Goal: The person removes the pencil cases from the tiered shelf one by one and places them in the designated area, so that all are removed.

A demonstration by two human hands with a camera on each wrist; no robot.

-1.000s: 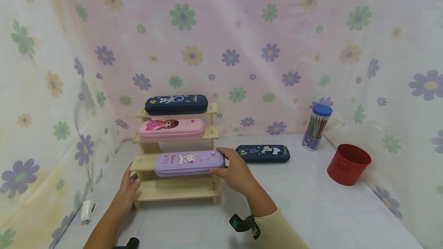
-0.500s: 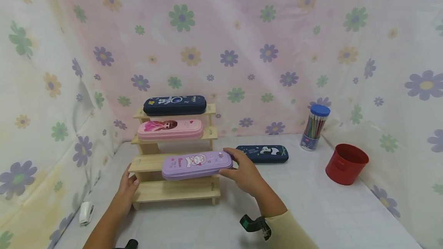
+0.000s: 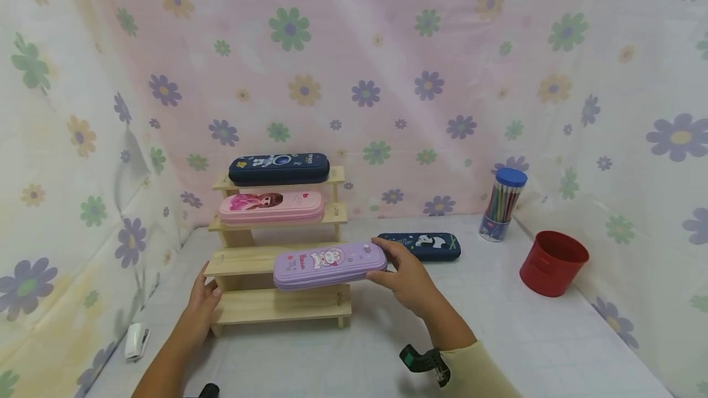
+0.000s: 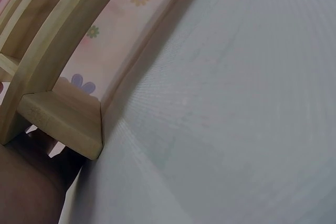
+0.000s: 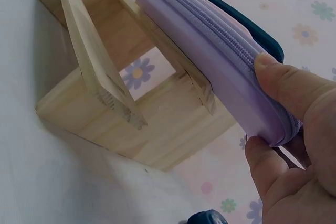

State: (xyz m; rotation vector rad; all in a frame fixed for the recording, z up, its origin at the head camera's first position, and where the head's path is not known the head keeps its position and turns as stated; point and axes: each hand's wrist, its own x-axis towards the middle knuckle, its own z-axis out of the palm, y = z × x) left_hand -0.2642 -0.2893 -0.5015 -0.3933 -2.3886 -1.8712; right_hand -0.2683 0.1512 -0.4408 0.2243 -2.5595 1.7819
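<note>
The right end of a purple case [image 3: 326, 265] was pinched by the right hand [image 3: 409, 278], with the thumb [image 5: 286, 85] pressed along the zipped side and the fingers bent around the end. The hand was parted only by the case's thickness. The left end of a wooden rack [image 3: 282, 307] was gripped by the left hand [image 3: 203, 306], its fingers partly hidden by the wood.

The purple case was held at a slant in front of the second shelf from the bottom, its right end reaching past the rack; whether the shelf was touched could not be told.

On the purple case a red word was printed beside a cartoon figure, but it could not be read. What looked like "SPACE" was lettered on the navy case [image 3: 279, 171] on the top shelf. Small print was carried by the pink case [image 3: 276, 206] below it and by the panda case [image 3: 437, 250] on the tabletop [image 3: 498, 324] to the right, too fine to be made out. The blue label on the pencil tub [image 3: 503, 207] at far right was likewise illegible.
</note>
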